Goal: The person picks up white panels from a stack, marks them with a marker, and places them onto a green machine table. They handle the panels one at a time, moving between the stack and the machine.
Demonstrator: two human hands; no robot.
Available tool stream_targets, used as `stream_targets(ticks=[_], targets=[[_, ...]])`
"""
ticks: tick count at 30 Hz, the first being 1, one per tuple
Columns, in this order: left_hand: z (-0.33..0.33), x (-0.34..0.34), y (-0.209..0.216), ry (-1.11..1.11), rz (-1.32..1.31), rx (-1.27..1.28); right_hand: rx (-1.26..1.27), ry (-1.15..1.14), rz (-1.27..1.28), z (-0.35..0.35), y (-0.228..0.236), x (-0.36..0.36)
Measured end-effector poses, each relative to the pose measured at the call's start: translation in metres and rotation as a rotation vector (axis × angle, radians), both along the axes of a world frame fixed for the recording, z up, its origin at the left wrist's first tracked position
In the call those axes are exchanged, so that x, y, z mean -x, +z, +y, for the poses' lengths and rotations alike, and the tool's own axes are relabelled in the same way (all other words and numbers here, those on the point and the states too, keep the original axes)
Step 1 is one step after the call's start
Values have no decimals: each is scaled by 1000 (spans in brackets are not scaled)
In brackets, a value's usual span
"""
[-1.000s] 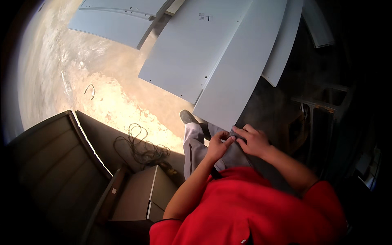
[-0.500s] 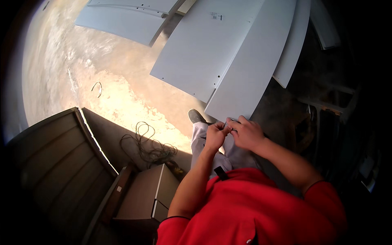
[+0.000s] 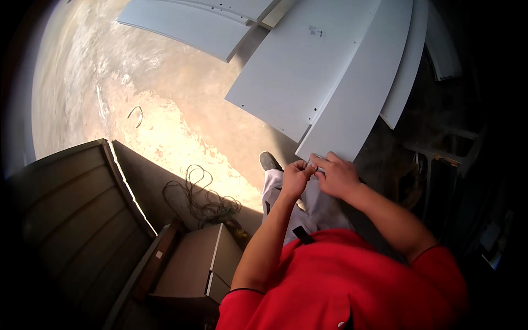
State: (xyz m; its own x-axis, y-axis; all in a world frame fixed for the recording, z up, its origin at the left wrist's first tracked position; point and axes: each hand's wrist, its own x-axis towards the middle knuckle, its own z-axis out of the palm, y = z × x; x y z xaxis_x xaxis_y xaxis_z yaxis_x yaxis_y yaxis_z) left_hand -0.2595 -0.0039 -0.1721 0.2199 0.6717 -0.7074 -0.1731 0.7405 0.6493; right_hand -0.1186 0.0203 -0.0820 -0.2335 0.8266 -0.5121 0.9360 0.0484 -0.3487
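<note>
White panels are lying ahead of the hands: a narrow panel point(image 3: 357, 88), its near end showing just beyond the fingertips, and a broad panel point(image 3: 297, 66) ahead and slightly left. The left hand point(image 3: 296, 179) and the right hand point(image 3: 336, 177) are meeting in front of the body, thumbs and forefingers pinching a small grey item point(image 3: 318, 171) between them. Fingers are mostly hiding this item; its kind is not showing. By judgement, the fingertip work is under way and unfinished, as both hands are keeping their grip. Holes in the broad panel are appearing open; whether the two panels are joined is not showing.

Dusty floor point(image 3: 170, 82) is extending ahead-left of the hands, partly sunlit. Tangled wire point(image 3: 201, 201) is resting left of them, with a brown box point(image 3: 190, 261) behind it. Farther left, a slatted panel point(image 3: 71, 209) is standing in shade. Right of the hands, a frame point(image 3: 440, 157) is sitting in shadow.
</note>
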Motion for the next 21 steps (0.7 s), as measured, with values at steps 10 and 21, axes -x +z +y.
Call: stream_targets(ticks=[10, 21], targets=[[-12, 56, -34, 75, 323, -107, -145, -706, 411, -25, -7, -59], [25, 25, 9, -105, 313, -260, 8, -1050, 378, -132, -27, -18]])
